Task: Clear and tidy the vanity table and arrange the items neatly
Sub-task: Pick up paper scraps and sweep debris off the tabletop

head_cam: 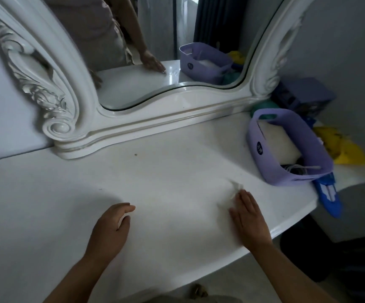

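The white vanity table [155,176] spreads in front of me under a carved white mirror [133,62]. My right hand [250,219] lies flat on the top near the front edge, pressing a crumpled white tissue [231,193] that sticks out past its fingertips. My left hand [111,226] hovers over the table to the left, fingers loosely curled, holding nothing. A purple basket [262,149] stands at the right end with a white pack and cords inside.
Behind the basket lie a yellow bag [347,149], a teal item [264,106] and a purple box [304,97]. A blue object [328,197] hangs over the table's right edge. A small brown speck [135,154] sits near the mirror base.
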